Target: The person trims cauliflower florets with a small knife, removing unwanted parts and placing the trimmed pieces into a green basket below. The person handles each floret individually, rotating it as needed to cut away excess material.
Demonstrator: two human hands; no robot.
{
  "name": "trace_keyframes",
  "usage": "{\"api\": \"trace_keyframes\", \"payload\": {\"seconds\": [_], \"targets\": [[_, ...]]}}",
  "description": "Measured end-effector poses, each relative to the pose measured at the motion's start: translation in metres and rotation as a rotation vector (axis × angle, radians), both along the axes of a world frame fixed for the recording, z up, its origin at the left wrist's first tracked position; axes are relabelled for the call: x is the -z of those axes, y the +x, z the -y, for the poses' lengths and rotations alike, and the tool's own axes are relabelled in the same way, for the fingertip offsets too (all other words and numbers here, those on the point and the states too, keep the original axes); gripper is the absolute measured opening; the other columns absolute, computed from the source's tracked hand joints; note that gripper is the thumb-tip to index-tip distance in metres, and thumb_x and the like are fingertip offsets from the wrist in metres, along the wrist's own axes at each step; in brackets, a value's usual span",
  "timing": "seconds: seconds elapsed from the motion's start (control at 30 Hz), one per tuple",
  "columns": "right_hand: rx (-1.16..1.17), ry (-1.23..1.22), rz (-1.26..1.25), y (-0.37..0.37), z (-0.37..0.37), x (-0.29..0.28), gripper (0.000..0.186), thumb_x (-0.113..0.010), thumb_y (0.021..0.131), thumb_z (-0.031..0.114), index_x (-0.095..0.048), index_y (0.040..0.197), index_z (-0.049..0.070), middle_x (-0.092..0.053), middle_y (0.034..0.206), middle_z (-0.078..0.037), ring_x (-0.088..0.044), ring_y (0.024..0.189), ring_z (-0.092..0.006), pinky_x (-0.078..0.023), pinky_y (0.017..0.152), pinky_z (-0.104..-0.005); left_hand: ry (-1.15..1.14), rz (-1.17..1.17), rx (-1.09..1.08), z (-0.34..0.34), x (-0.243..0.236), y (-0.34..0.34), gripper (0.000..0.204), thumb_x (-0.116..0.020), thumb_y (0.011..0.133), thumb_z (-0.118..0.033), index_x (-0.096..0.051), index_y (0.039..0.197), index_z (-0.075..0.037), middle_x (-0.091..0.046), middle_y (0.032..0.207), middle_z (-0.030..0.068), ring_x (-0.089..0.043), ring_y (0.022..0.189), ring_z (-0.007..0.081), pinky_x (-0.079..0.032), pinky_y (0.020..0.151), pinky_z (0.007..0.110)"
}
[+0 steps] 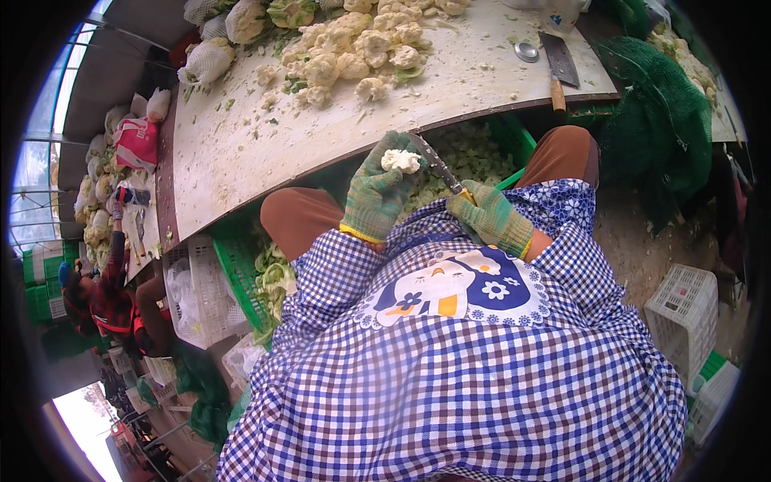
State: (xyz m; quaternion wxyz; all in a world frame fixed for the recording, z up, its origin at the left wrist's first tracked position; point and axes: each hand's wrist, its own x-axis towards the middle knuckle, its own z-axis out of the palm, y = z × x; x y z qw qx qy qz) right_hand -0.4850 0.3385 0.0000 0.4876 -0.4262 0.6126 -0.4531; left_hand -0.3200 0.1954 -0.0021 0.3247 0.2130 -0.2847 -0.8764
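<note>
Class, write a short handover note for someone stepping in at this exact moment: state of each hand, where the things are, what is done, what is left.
Left hand, green glove: holds a cauliflower piece over the green crate.
Right hand, green glove: grips a knife, blade at the piece.
Done: a heap of cut florets lies on the table; trimmings fill the crate.
Left: netted whole cauliflowers wait at the table's far edge.
A cleaver lies unused on the table.

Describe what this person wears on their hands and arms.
Both the left hand and the right hand wear green knitted work gloves with yellow-edged cuffs. The arms are covered by loose sleeves in a blue-and-white check, part of a smock with a cartoon patch on the front.
</note>
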Motion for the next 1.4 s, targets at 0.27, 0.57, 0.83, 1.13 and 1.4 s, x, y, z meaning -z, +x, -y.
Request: {"api": "trace_keyframes", "payload": {"seconds": [0.27,0.57,0.83,1.13,1.4], "targets": [[-0.092,0.056,-0.332,0.007,0.012,0.0,0.034,-0.064,0.089,0.031,-0.058,0.097,-0.002,-0.065,0.082,-0.019,-0.065,0.072,-0.0253,-0.049,0.063,-0.0363,0.209,-0.038,-0.071,0.0,-0.007,-0.007,0.046,-0.054,0.088,-0.004,-0.043,0.131,0.009,-0.048,0.132,0.0222,-0.047,0.123,0.0373,-0.038,0.106,0.054],[-0.093,0.037,-0.286,0.018,0.02,-0.006,0.036,-0.067,0.088,0.031,-0.057,0.1,-0.001,-0.066,0.083,-0.019,-0.066,0.071,-0.0283,-0.05,0.06,-0.0361,0.134,0.029,-0.41,0.0,-0.002,-0.025,0.05,-0.047,0.091,0.006,-0.038,0.139,0.002,-0.045,0.137,0.0174,-0.05,0.12,0.0309,-0.044,0.103,0.045],[-0.177,0.228,-0.47,0.021,0.034,-0.005,0.044,-0.056,0.092,0.041,-0.058,0.103,-0.002,-0.065,0.094,-0.026,-0.064,0.09,-0.0407,-0.05,0.077,-0.0442,0.147,0.227,-0.43,-0.005,0.0,-0.029,0.053,-0.053,0.091,0.004,-0.039,0.142,-0.005,-0.051,0.134,0.0124,-0.056,0.112,0.0225,-0.048,0.095,0.033],[-0.026,0.407,0.372,0.01,0.048,0.019,0.029,-0.057,0.095,0.034,-0.059,0.092,0.006,-0.049,0.063,0.001,-0.04,0.043,-0.0071,-0.033,0.035,-0.0245,0.157,0.173,-0.216,0.016,0.026,-0.01,0.049,-0.048,0.094,0.001,-0.036,0.142,0.001,-0.041,0.141,0.0204,-0.044,0.129,0.0319,-0.04,0.106,0.04],[0.148,0.423,0.405,-0.001,0.052,0.011,0.02,-0.055,0.096,0.026,-0.052,0.088,0.008,-0.045,0.057,0.001,-0.037,0.037,-0.0086,-0.031,0.033,-0.0249,-0.548,1.068,-0.341,0.129,0.051,0.012,0.058,-0.064,0.084,-0.005,-0.045,0.139,-0.004,-0.039,0.146,0.0194,-0.041,0.132,0.0303,-0.034,0.108,0.035]]}}
